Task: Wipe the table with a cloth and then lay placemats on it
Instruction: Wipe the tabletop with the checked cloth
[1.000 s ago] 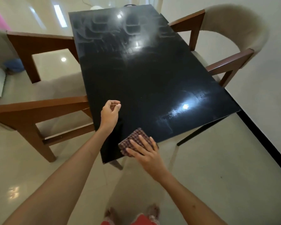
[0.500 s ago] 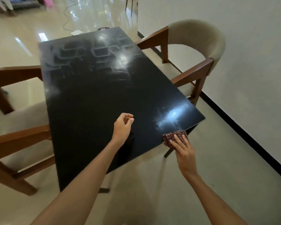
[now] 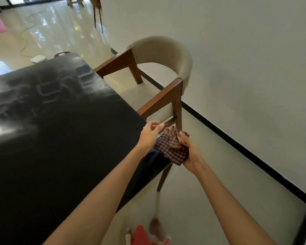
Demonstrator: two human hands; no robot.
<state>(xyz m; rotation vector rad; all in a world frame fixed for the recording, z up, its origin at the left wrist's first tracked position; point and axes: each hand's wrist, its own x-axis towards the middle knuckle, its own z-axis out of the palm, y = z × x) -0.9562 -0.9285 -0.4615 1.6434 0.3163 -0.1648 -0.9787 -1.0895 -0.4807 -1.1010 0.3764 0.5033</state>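
Observation:
The glossy black table (image 3: 60, 138) fills the left half of the view, with smeared streaks at its far end. A dark checked cloth (image 3: 171, 146) hangs bunched just off the table's near right corner. My right hand (image 3: 189, 151) grips it from the right side. My left hand (image 3: 151, 134) is over the corner, fingers curled, touching the cloth's left edge; whether it pinches the cloth is unclear. No placemats are in view.
A wooden armchair with a beige back (image 3: 162, 68) stands close to the table's right side. Behind it runs a white wall with a black baseboard (image 3: 237, 147). A white device and cable (image 3: 38, 59) lie on the tiled floor beyond the table.
My right hand slid the cloth along the near edge to the right corner and lifted it off the table. My left hand moved right to meet it. The view turned right.

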